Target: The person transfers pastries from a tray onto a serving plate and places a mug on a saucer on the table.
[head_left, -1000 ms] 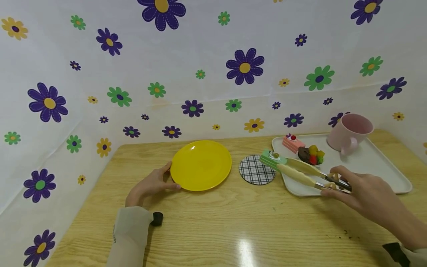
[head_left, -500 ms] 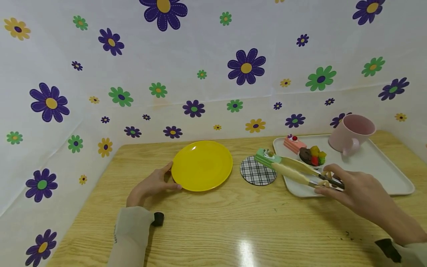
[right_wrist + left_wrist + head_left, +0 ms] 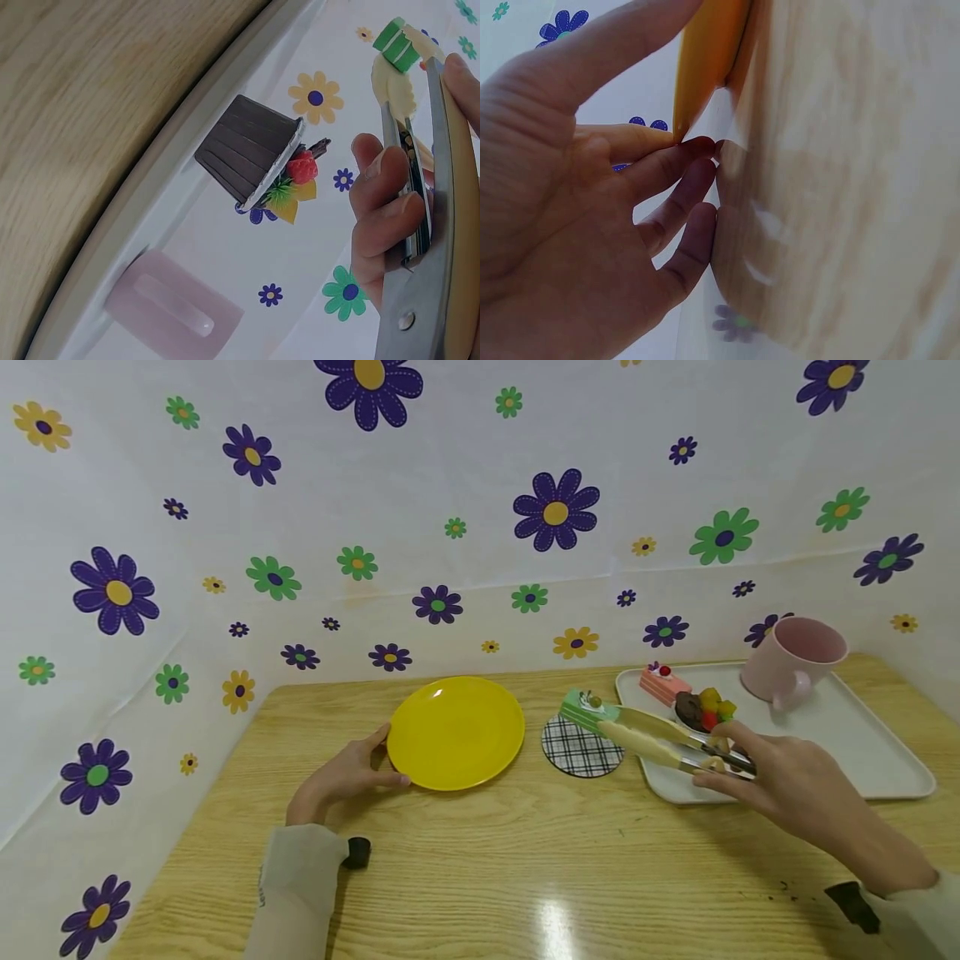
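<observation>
In the head view my right hand [image 3: 806, 793] grips a pair of tongs [image 3: 652, 739] with pale yellow tips. Pinched in those tips is a toy cake slice [image 3: 588, 710], green layered with a white top, raised over a round checked coaster [image 3: 582, 752]. The right wrist view shows my fingers [image 3: 386, 202] wrapped round the metal tongs, the green slice beyond. My left hand [image 3: 348, 772] rests at the left rim of a yellow plate [image 3: 456, 733]. Its thumb and index finger touch the rim, and the other fingertips [image 3: 697, 221] meet the wooden table.
A white tray [image 3: 840, 752] at the right bears a pink mug [image 3: 787, 664], a pink toy cake slice [image 3: 663, 685] and a chocolate cup with toy fruit [image 3: 703, 710]. Behind the wooden table [image 3: 465, 868] hangs a flower-print cloth [image 3: 420, 510].
My right hand has moved left with the tongs, carrying the green cake slice further over the coaster, toward the plate. My left hand has stayed at the plate's rim.
</observation>
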The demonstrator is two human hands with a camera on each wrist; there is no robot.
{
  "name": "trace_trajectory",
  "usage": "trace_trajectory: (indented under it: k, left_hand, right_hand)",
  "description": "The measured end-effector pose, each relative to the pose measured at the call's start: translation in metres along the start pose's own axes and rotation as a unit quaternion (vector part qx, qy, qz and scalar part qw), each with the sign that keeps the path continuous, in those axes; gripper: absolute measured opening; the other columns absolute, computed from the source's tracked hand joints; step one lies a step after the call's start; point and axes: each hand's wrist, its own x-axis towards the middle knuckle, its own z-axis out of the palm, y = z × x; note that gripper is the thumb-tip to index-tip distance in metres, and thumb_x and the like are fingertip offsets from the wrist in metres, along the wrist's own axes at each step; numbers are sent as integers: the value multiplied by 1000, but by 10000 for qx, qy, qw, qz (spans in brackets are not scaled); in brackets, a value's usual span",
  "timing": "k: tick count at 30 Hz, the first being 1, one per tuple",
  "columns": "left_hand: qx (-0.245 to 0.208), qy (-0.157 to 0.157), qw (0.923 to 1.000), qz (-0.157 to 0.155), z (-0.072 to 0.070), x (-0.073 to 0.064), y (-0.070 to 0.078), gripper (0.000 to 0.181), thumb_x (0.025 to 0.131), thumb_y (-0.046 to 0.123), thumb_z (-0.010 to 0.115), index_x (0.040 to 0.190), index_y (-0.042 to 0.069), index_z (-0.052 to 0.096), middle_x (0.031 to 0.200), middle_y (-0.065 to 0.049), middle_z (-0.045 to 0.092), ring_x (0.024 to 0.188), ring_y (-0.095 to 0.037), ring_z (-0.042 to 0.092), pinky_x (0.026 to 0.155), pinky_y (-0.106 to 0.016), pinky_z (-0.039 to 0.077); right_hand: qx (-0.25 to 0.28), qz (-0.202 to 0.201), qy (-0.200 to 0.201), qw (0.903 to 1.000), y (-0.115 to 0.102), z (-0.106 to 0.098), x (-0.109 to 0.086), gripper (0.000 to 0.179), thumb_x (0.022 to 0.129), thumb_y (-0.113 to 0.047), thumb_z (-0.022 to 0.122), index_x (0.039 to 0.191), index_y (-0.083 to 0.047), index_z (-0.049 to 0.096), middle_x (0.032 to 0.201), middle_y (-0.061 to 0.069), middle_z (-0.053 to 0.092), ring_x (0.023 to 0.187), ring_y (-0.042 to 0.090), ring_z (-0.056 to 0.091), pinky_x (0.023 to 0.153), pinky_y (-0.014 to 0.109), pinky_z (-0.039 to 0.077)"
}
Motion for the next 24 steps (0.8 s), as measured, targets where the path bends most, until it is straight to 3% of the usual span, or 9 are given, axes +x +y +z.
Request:
trace_trajectory:
  k: [4, 12, 24]
  left_hand:
    - [5, 1, 10000, 43, 0, 0, 2, 108, 70, 50, 73, 147, 7, 11, 150, -14, 17, 135, -35, 14, 105, -57, 12]
    - [0, 23, 10000, 58, 0, 1, 0, 107, 70, 48, 74, 147, 7, 11, 150, -13, 16, 136, -33, 14, 106, -56, 13]
    - [-39, -14, 10000, 4, -1, 1, 3, 110, 68, 51, 74, 147, 8, 11, 150, -12, 15, 136, -32, 13, 106, -55, 14]
  right_hand:
    - [-54, -14, -11, 10000, -2, 2, 3, 48, 70, -41, 75, 102, -11, 56, 53, -11, 28, 46, 5, 27, 42, 20, 21]
    - [40, -10, -146, 9999, -6, 6, 13, 47, 72, -42, 74, 103, -11, 55, 53, -11, 31, 47, 7, 29, 42, 20, 23]
    - [51, -228, 15, 9997, -5, 11, 23, 44, 71, -40, 75, 98, -12, 54, 53, -9, 29, 45, 6, 27, 39, 20, 21]
